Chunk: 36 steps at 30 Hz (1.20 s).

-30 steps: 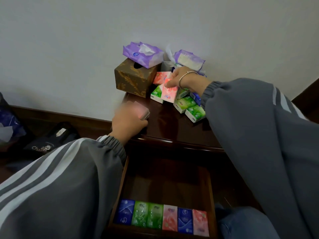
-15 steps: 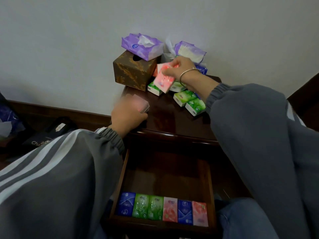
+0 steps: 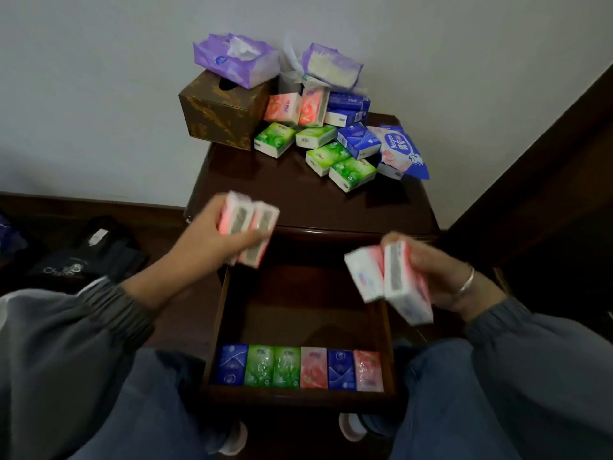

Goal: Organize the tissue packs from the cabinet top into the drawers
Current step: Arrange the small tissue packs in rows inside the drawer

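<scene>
Left hand [image 3: 212, 237] clamped on two pink packs [image 3: 248, 227]; right hand [image 3: 431, 277] on another pink pair [image 3: 388, 280] above drawer [image 3: 221, 313]. Packs probably light, soft, slippery film; pinch broad faces.

Pink packs [image 3: 248, 227] in left hand [image 3: 212, 240] motion-blurred, print unreadable; right hand [image 3: 441, 277] mostly hidden behind its pair [image 3: 391, 280].

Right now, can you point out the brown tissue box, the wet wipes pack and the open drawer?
brown tissue box [image 3: 222, 116]: head view, on its front left face.
wet wipes pack [image 3: 399, 149]: head view, on the white printed middle.
open drawer [image 3: 298, 307]: head view, on its bare dark floor.
</scene>
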Available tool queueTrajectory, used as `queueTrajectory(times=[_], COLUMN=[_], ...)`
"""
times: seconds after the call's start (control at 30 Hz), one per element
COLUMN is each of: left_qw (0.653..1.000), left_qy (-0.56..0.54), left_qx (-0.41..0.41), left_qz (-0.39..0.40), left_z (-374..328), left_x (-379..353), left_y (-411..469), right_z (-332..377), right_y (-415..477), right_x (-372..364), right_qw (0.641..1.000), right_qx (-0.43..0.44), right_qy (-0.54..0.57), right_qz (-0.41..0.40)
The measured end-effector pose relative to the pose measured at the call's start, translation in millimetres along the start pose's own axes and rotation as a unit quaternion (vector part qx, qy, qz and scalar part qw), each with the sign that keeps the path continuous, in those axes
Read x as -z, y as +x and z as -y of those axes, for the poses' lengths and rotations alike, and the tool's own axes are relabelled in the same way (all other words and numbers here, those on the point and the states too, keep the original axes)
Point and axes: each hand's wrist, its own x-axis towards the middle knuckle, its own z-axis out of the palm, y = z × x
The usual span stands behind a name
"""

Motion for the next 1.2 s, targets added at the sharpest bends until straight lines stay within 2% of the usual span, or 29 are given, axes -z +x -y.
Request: queueTrajectory(times=[0.1, 0.17, 0.3, 0.4, 0.5, 0.77, 0.83, 0.93, 0.97, 1.1, 1.2], left_qw=[0.983, 0.967, 0.952, 0.947, 0.942, 0.933, 0.931, 0.927, 0.926, 0.921, 0.920], left_qy=[-0.031, -0.012, -0.003, -0.025, -0.050, -0.082, -0.092, -0.112, -0.118, -0.127, -0.126], left_qx=[0.133, 0.197, 0.269, 0.300, 0.321, 0.340, 0.344, 0.352, 0.356, 0.364, 0.366], left_qz=[0.121, 0.163, 0.149, 0.110, 0.084, 0.079, 0.073, 0.055, 0.052, 0.057, 0.054], left_z=[34.4, 56.7, 92.1, 112.1, 126.5, 149.5, 155.4, 164.6, 167.5, 173.2, 174.5], left_x=[-14.9, -23.9, -37.4, -40.5, -38.8, -35.4, -35.1, -36.6, -36.9, -37.9, -38.3], left_y=[-17.2, -21.6, -20.0, -20.2, -23.8, -30.1, -30.7, -32.5, -32.9, -33.8, -34.2], right_z=[-29.5, -48.0, -85.9, -111.3, -127.4, -155.7, -156.9, -155.5, -155.7, -160.7, -160.3], right_y=[-0.9, 8.4, 38.1, 60.5, 77.9, 99.1, 104.7, 110.5, 111.7, 114.9, 117.7], right_x=[25.1, 39.6, 59.8, 70.0, 77.7, 88.7, 88.9, 92.1, 93.0, 95.7, 94.8], right_qw=[0.988, 0.963, 0.873, 0.815, 0.792, 0.737, 0.706, 0.633, 0.622, 0.635, 0.620], right_qx=[-0.118, -0.172, -0.221, -0.201, -0.181, -0.214, -0.215, -0.206, -0.204, -0.197, -0.213], right_qy=[-0.095, -0.199, -0.426, -0.534, -0.574, -0.639, -0.674, -0.745, -0.755, -0.742, -0.747], right_qz=[-0.011, -0.048, -0.090, -0.099, -0.103, -0.053, -0.041, -0.032, -0.040, -0.082, -0.108])
